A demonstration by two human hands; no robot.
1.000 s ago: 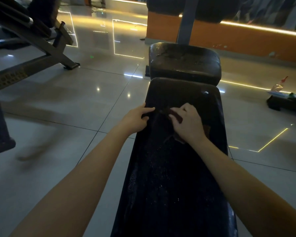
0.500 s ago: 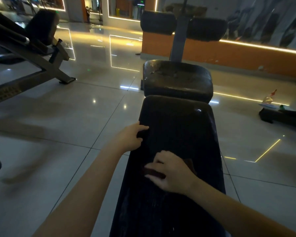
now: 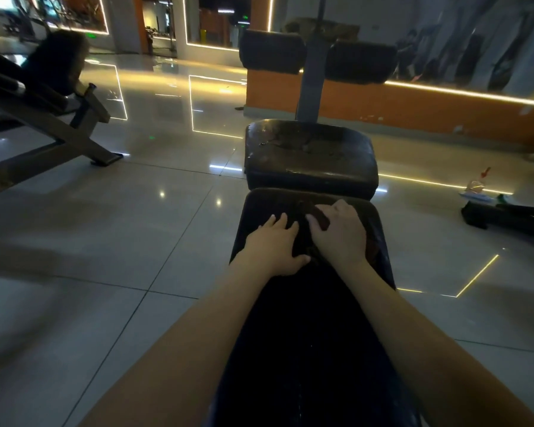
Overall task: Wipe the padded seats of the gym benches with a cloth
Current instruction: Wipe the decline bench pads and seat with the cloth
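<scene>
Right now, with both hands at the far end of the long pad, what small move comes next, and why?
Probably draw the cloth back toward the body along the long pad. The right hand holds it at the pad's far edge, the left hand rests flat beside it, and pale specks show on the nearer stretch.

We have a long black padded seat [image 3: 309,334] running away from us down the middle, its vinyl dull and flecked with pale specks. Just beyond its far end sits a shorter, squarish black pad [image 3: 310,155], its top cracked and worn, shiny at the rim. A dark brownish cloth [image 3: 320,219] lies bunched on the long seat's far end, right of centre, gripped under our right hand [image 3: 339,235]. Far left stands another bench [image 3: 43,97], tilted and blurred.
</scene>
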